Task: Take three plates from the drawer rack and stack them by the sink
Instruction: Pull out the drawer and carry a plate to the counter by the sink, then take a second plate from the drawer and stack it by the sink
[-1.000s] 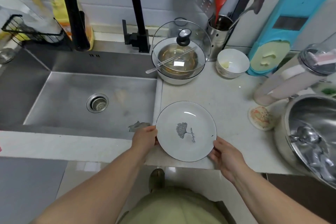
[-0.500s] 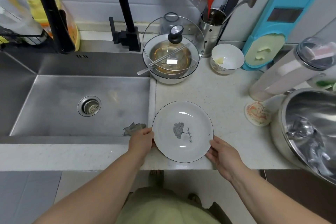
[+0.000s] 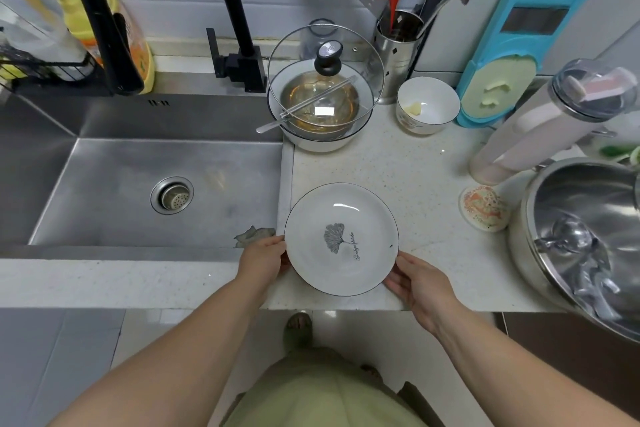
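Observation:
A white plate (image 3: pixel 341 239) with a thin dark rim and a grey leaf print lies on the pale counter (image 3: pixel 408 170), just right of the steel sink (image 3: pixel 114 191). My left hand (image 3: pixel 265 258) grips its left edge and my right hand (image 3: pixel 420 282) grips its lower right edge. Whether more plates lie beneath this one is hidden. The drawer rack is out of view.
Behind the plate stands a white bowl with a glass lid (image 3: pixel 323 94), a small white bowl (image 3: pixel 427 109) and a utensil holder (image 3: pixel 398 45). A large steel pot (image 3: pixel 585 239), a coaster (image 3: pixel 485 206) and a tall canister (image 3: pixel 550 121) crowd the right. A black tap (image 3: pixel 235 21) rises behind the sink.
The plate and both hands have stayed at the same spot on the counter by the sink; only the camera view shifted slightly.

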